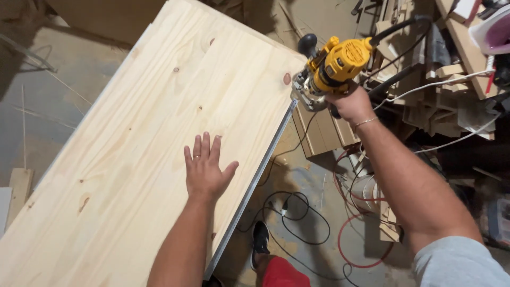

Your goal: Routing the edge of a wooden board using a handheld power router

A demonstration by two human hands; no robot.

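Your left hand (204,169) lies flat, fingers spread, steadying the panel (159,133) (pine); your right hand (350,103) grips the router (332,66) at its edge.

A woodworking shop, plainly: a broad pine panel (143,138) fills the middle, with a yellow router (332,66) at its two o'clock corner. Offcuts of timber (446,79) pile up at three o'clock, and cables (297,218) sprawl across the dusty concrete floor (64,95) at five.
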